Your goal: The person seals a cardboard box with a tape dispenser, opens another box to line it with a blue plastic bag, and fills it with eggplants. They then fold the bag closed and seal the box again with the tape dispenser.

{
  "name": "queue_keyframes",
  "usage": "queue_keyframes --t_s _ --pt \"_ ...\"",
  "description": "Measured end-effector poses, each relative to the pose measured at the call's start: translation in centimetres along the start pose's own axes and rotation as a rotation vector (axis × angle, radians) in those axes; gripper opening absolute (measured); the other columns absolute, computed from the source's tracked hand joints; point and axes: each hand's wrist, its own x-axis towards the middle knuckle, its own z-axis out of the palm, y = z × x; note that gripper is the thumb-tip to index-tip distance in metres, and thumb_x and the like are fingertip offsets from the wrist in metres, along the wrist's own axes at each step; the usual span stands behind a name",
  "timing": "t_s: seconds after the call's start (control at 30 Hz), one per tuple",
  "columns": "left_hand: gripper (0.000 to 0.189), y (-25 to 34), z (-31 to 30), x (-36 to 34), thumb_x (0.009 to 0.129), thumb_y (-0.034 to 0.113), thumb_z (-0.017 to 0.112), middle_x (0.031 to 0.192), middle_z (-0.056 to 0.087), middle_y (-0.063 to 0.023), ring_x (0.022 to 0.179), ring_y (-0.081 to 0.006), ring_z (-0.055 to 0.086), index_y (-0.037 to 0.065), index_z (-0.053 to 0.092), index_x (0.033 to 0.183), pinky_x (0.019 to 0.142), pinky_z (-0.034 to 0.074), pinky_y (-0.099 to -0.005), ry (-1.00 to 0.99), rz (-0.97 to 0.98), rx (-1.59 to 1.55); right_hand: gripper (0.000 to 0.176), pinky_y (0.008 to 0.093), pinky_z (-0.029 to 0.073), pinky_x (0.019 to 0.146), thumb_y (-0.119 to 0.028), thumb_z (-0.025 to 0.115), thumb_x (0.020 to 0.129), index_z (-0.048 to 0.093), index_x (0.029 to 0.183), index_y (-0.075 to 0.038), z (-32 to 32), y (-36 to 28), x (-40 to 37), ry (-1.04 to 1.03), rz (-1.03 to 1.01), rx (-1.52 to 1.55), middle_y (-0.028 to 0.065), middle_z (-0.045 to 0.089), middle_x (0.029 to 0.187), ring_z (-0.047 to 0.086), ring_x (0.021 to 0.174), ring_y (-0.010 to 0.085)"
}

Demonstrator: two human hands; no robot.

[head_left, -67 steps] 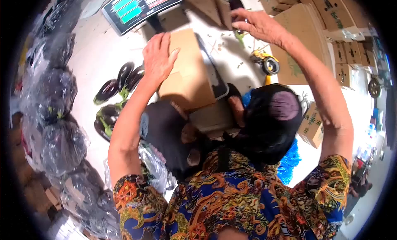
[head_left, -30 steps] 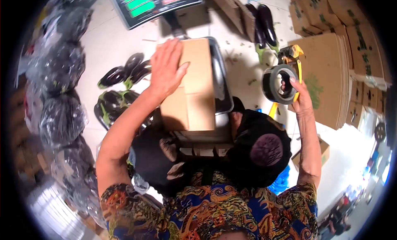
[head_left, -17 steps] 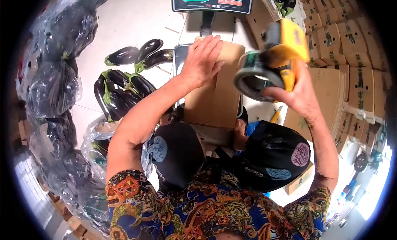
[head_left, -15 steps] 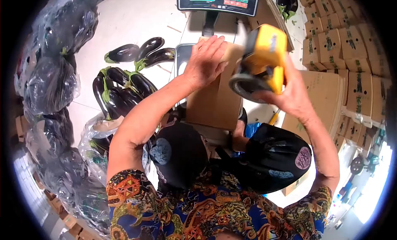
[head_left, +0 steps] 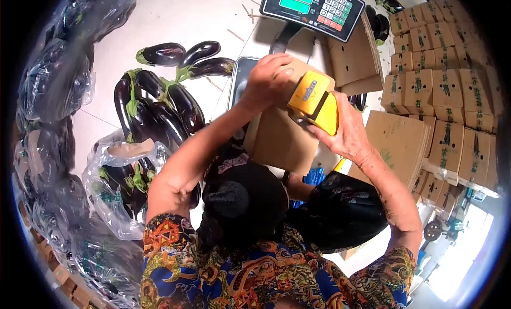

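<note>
A closed cardboard box (head_left: 282, 144) sits between my knees on the platform of a weighing scale (head_left: 240, 85). My left hand (head_left: 269, 79) holds the box at its far left end, fingers bent against the cardboard. In my right hand (head_left: 348, 129) is a yellow tape dispenser (head_left: 314, 99), gripped from the right side and held against the far part of the box top. Its roll and any tape on the box are hidden from me.
Several loose eggplants (head_left: 159, 114) lie on the floor at left, beside a clear plastic bag (head_left: 114, 213) of eggplants. Filled plastic bags (head_left: 56, 91) line the far left. The scale display (head_left: 314, 8) stands ahead. Printed cartons (head_left: 447, 91) are stacked at right, near flat cardboard (head_left: 391, 144).
The tape dispenser has come down and left onto the box, and has turned in my right hand. My left hand's fingers have bent more. The view has shifted.
</note>
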Motion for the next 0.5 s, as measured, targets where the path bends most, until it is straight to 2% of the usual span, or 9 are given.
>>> queue_keyframes --t_s 0.07,0.1,0.2,0.23,0.33,0.43,0.5 --pt "0.034 1.4 -1.0 -1.7 0.097 0.031 0.052 0.104 0.063 -0.0060 0.093 -0.0159 0.058 0.003 0.061 0.113 0.086 0.046 -0.0299 0.080 -0.376 -0.347 0.064 0.0452 0.052 0.076 -0.033 0.077 0.074 0.044 0.120 -0.003 -0.1 0.1 -0.4 -0.007 0.013 0.014 0.0218 0.060 0.101 0.063 0.090 0.0417" --pt "0.045 3.5 -2.2 -2.2 0.102 0.042 0.043 0.096 0.061 -0.0006 0.085 -0.0074 0.053 0.003 0.061 0.113 0.078 0.044 -0.0248 -0.032 -0.579 -0.545 0.064 0.0451 0.052 0.078 -0.033 0.077 0.074 0.044 0.120 -0.003 0.0 0.1 -0.5 -0.005 0.020 0.033 0.0221 0.060 0.102 0.063 0.091 0.0415" --pt "0.045 6.9 -3.3 -3.2 0.101 0.043 0.043 0.092 0.060 0.0000 0.080 -0.0068 0.052 0.005 0.063 0.111 0.074 0.043 -0.0241 -0.172 -0.664 -0.561 0.063 0.0448 0.052 0.078 -0.033 0.077 0.074 0.044 0.120 -0.003 0.1 -0.2 -0.3 -0.054 0.077 0.051 0.0220 0.061 0.101 0.063 0.091 0.0408" --pt "0.041 8.3 -3.7 -2.9 0.102 0.040 0.044 0.090 0.060 -0.0003 0.079 -0.0069 0.053 0.005 0.065 0.109 0.073 0.043 -0.0231 -0.225 -0.631 -0.487 0.063 0.0444 0.052 0.078 -0.033 0.078 0.074 0.044 0.119 -0.004 0.1 -0.3 -0.2 -0.041 0.052 0.014 0.0216 0.061 0.100 0.063 0.091 0.0404" --pt "0.038 7.2 -3.6 -3.2 0.101 0.037 0.046 0.087 0.062 0.0005 0.078 -0.0063 0.054 0.005 0.067 0.107 0.072 0.044 -0.0222 -0.230 -0.603 -0.544 0.063 0.0442 0.052 0.078 -0.034 0.078 0.074 0.044 0.118 -0.004 -0.3 -0.8 0.1 -0.060 0.053 0.021 0.0214 0.062 0.099 0.063 0.092 0.0402" --pt "0.032 5.9 -3.3 -3.2 0.100 0.033 0.051 0.080 0.060 0.0024 0.073 -0.0052 0.054 0.006 0.067 0.101 0.068 0.043 -0.0217 -0.141 -0.715 -0.872 0.062 0.0441 0.052 0.078 -0.034 0.078 0.074 0.045 0.117 -0.005 -0.5 -1.1 0.3 -0.085 0.074 0.003 0.0211 0.062 0.099 0.063 0.092 0.0401" --pt "0.029 6.3 -3.2 -3.2 0.099 0.032 0.053 0.076 0.059 0.0033 0.070 -0.0050 0.053 0.006 0.066 0.096 0.066 0.043 -0.0219 -0.135 -0.786 -0.830 0.061 0.0445 0.052 0.078 -0.034 0.078 0.074 0.045 0.116 -0.005 -0.6 -1.2 0.5 -0.108 0.084 -0.005 0.0210 0.062 0.099 0.063 0.092 0.0398"
